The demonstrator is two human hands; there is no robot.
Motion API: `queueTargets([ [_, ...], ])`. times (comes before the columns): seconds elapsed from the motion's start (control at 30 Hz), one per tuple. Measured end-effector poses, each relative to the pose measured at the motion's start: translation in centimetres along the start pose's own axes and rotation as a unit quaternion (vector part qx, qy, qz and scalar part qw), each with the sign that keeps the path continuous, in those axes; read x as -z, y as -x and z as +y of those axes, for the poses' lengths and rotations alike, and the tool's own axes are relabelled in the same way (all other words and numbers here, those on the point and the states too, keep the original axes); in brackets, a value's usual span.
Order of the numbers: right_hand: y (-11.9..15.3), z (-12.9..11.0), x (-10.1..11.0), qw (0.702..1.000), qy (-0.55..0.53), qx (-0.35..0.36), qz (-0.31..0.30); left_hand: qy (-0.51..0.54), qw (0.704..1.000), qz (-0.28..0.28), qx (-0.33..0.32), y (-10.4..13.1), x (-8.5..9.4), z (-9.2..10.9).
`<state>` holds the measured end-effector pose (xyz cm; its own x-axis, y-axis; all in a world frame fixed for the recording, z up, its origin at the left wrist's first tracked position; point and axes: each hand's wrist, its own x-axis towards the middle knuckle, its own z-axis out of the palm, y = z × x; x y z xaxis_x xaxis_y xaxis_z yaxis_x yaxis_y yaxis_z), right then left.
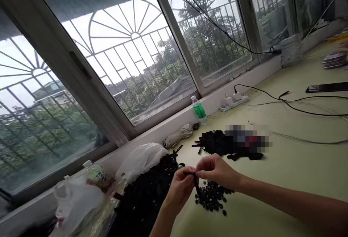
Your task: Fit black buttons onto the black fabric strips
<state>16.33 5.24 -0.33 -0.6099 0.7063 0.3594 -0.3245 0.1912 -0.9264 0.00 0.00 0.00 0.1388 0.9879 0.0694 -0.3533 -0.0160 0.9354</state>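
My left hand [179, 186] pinches a narrow black fabric strip [197, 185], whose free end hangs down. Against the strip's upper part, the thumb and fingers of my right hand [219, 171] are pressed together; whatever they grip is too small and covered to make out. Just below both hands, small round black pieces with holes [210, 196] lie in a loose heap on the pale green table [293, 179]. To the left of my left hand spreads a large pile of black strips [148, 193]. Beyond my right hand sits another bunch of black strips [214, 142].
A green-labelled bottle [200, 112] stands by the sill near a power strip [233, 101]. White plastic bags [78, 200] line the left. Cables [304, 101] and a phone [327, 87] lie at right. Another person's hand [344, 48] shows at the far right edge.
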Motion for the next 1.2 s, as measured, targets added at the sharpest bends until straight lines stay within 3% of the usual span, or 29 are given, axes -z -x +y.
queueTargets([
  [0.4,0.9,0.2,-0.5,0.999,0.013,0.027,0.029,-0.041,0.999,-0.010,0.002,0.1,0.0,0.3],
  [0.6,0.9,-0.1,-0.5,0.997,0.030,0.039,0.052,-0.093,0.995,0.012,-0.025,-0.1,-0.4,0.3],
  [0.9,1.1,0.2,-0.3,0.996,0.013,-0.002,0.086,-0.254,0.965,0.037,-0.052,0.0,-1.2,1.0],
  [1.2,1.3,0.2,-0.6,0.992,-0.021,-0.044,0.119,-0.309,0.947,0.012,-0.085,-0.3,-1.3,0.0],
])
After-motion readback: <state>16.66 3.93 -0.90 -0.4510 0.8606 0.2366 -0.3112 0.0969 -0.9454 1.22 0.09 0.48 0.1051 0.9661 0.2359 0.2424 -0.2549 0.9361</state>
